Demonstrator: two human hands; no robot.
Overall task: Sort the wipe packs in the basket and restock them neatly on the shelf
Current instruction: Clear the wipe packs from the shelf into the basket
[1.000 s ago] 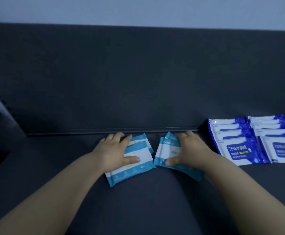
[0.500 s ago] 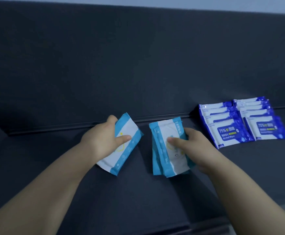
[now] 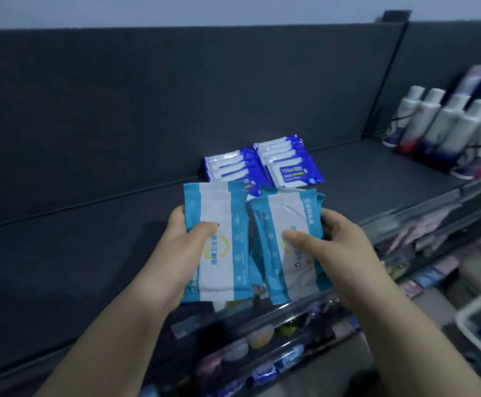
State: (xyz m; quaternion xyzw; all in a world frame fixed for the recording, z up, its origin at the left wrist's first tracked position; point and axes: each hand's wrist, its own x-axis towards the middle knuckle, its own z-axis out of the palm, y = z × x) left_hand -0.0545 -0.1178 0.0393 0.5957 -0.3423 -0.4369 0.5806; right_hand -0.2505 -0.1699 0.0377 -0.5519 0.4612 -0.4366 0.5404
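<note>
Wipe packs, light blue and white, are held up in both hands above the near edge of the dark shelf (image 3: 90,230), which runs the width of the scene with a tall back panel. Far on it, right of centre, two rows of dark blue wipe packs (image 3: 265,164) lie shingled and touching; white bottles (image 3: 445,121) stand well apart at the far right. The left hand (image 3: 173,253) has its grip closed on the left stack (image 3: 219,242), thumb across the front face; the right hand (image 3: 339,247) is closed likewise on the right stack (image 3: 288,247), more than one pack deep. These look light, soft and pliable, in glossy film likely to slide pack over pack, so pinching across the flat faces near the middle seems safest. A basket (image 3: 474,322) corner shows at the near right.
</note>
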